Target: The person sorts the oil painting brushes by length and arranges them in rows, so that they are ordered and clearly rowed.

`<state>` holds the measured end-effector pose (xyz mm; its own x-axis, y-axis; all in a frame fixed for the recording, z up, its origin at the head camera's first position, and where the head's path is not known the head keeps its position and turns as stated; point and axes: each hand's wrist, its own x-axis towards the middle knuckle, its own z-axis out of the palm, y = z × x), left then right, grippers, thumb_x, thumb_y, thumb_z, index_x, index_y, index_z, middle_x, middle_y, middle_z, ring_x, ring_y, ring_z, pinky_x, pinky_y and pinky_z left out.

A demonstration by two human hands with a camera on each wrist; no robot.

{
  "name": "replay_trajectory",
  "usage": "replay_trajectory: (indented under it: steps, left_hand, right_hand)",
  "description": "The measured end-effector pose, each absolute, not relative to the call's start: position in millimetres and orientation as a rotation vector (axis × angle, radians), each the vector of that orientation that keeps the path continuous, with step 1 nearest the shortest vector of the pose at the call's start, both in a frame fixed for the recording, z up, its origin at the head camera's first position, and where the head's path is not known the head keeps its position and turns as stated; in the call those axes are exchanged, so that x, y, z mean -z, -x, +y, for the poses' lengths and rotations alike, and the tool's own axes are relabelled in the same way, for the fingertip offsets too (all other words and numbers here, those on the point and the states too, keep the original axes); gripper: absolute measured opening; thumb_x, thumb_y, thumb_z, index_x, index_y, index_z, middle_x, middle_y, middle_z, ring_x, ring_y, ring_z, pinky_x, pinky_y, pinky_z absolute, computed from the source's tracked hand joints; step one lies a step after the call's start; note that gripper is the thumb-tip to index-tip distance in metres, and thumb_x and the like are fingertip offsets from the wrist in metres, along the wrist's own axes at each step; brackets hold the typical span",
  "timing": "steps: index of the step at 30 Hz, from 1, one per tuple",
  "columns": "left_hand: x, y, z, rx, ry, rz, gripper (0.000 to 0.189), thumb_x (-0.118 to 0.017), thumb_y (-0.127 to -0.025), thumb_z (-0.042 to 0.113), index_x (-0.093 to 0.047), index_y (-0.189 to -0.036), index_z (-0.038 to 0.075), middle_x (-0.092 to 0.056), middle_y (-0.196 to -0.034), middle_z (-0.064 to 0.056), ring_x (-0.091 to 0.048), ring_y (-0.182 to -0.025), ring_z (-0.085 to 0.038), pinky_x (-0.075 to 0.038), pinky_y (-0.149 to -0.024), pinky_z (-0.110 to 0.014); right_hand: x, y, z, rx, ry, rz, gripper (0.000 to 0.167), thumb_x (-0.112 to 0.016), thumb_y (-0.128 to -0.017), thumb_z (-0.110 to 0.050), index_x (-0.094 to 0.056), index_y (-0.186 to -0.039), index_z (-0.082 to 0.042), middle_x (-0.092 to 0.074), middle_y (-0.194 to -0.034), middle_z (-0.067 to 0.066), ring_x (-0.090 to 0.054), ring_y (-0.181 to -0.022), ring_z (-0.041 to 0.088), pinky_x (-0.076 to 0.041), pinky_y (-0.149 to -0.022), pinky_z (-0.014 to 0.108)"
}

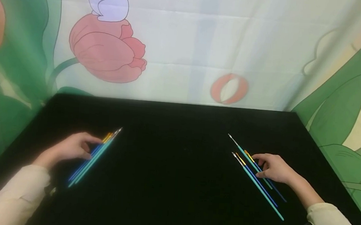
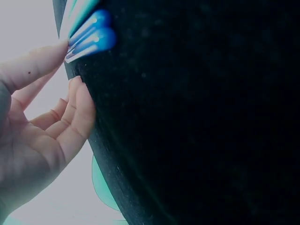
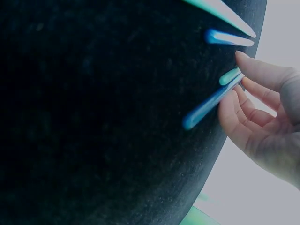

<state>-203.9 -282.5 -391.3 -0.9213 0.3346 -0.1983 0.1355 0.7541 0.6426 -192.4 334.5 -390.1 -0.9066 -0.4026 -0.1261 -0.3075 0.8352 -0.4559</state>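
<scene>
The right hand (image 1: 273,168) pinches one teal-and-blue paintbrush pair (image 1: 252,164); a second pair (image 1: 263,192) lies loose just left of its thumb, nearly parallel. The left hand (image 1: 75,147), well apart, pinches a paintbrush bundle (image 1: 98,156).

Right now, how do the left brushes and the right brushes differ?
The left brushes are bunched close together, while the right brushes are split into two pairs with a gap between. Going away from the person, the left brushes slant to the right; the right brushes slant to the left. Both sets mix teal and blue handles.
</scene>
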Motion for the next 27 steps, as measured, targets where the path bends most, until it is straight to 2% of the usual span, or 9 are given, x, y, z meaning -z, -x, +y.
replay_trajectory:
  steps: [7, 18, 27]
  left_hand:
    - [391.2, 201.9, -279.1, -0.953, -0.388, 2.669, 0.053, -0.067, -0.074, 0.008, -0.052, -0.124, 0.004, -0.047, -0.115, -0.021, -0.054, -0.088, -0.026, -0.051, -0.068, -0.036]
    - [390.6, 201.8, -272.9, -0.955, -0.387, 2.672, 0.054, -0.066, -0.073, 0.007, -0.052, -0.125, 0.003, -0.046, -0.120, -0.026, -0.055, -0.088, -0.026, -0.051, -0.068, -0.036]
    - [388.8, 201.4, -280.6, -1.029, -0.387, 2.606, 0.051, -0.061, -0.079, 0.007, -0.049, -0.128, 0.005, -0.048, -0.122, -0.024, -0.054, -0.102, -0.034, -0.051, -0.077, -0.043]
  right_hand:
    - [389.9, 192.2, 333.4, 0.700, 0.491, 2.770, 0.053, -0.071, -0.073, -0.004, -0.050, -0.121, 0.006, -0.053, -0.091, 0.013, -0.051, -0.059, 0.011, -0.046, -0.051, 0.027]
    - [388.8, 189.9, 336.7, 0.780, 0.441, 2.732, 0.057, -0.069, -0.074, -0.002, -0.047, -0.125, 0.006, -0.053, -0.094, 0.014, -0.053, -0.062, 0.012, -0.047, -0.052, 0.027]
    - [386.3, 189.8, 340.2, 0.860, 0.440, 2.699, 0.049, -0.064, -0.076, 0.001, -0.051, -0.123, 0.005, -0.054, -0.098, 0.019, -0.055, -0.069, 0.015, -0.049, -0.055, 0.028]
